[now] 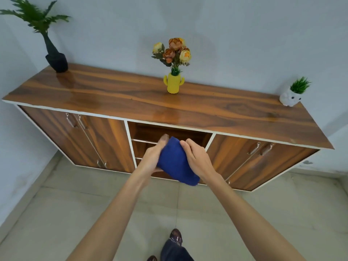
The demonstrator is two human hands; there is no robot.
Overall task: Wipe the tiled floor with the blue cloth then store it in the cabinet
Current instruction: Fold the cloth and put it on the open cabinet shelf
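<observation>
A pale wall (244, 34) fills the far side of the scene, and a grey tiled floor (56, 213) covers the near side. Against the wall stands a long wooden cabinet (131, 95) with a glossy top and white edging. It has closed double doors on the left and on the right, each with metal handles (71, 120). Between the doors lies an open middle compartment (169, 132) with shelves showing inside.

Two bare forearms reach from the near edge toward that compartment. Between them is the blue cloth (176, 161), bunched into a thick folded wad and held in the air in front of the middle opening, above the floor and touching neither. The left hand (153, 155) holds its left side, with the thumb up by the far corner and the fingers tucked beneath, so its grip is clamped on the cloth. The right hand (197, 157) lies over the right side with the thumb pressed on top, its grip likewise closed on the cloth.

On the cabinet top, a tall green fern in a black pot (56, 61) stands at the far left. A yellow cactus-shaped vase (173, 84) of orange and cream flowers (174, 51) stands near the middle. A small white pot (290, 97) with a green tuft sits at the right end. At the near edge, a dark trouser leg and a brown shoe (176, 236) rest on the tiles.
</observation>
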